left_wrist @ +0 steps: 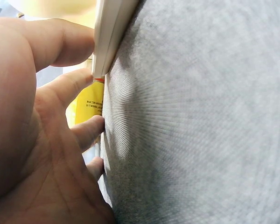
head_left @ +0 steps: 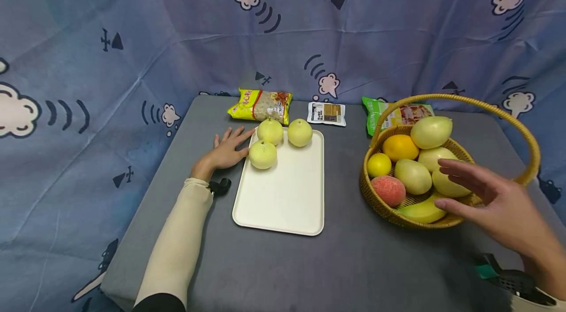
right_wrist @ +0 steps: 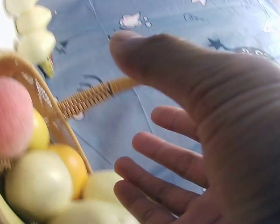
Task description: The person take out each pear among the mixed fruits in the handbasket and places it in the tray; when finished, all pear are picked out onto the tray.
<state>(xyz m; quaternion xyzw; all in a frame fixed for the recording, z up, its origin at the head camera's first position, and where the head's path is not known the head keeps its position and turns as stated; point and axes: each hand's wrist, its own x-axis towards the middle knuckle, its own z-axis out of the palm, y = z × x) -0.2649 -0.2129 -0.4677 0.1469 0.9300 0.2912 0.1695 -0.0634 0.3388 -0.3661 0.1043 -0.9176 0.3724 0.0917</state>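
Observation:
My left hand point(head_left: 224, 154) lies with spread fingers on the table beside the white tray point(head_left: 283, 199). In the left wrist view its thumb and index finger are at the tray's rim point(left_wrist: 113, 32). On the tray's far part sit three round, pale yellow-green fruits point(head_left: 263, 155). My right hand point(head_left: 499, 199) hovers over the right side of the wicker basket point(head_left: 370, 194), thumb and fingers apart, with nothing held. Several fruits fill the basket: a peach point(head_left: 388, 190), a lemon point(head_left: 379, 165), an orange point(head_left: 400, 148), a banana point(head_left: 422, 211) and pale green fruits point(head_left: 431, 132).
Along the table's back lie a yellow food bag point(head_left: 262, 105), a small white packet point(head_left: 326, 113) and a green bag point(head_left: 373, 111) partly behind the basket. The basket's tall handle point(head_left: 477, 101) arches over it. A patterned blue curtain point(head_left: 283, 17) hangs behind the grey table point(head_left: 342, 263).

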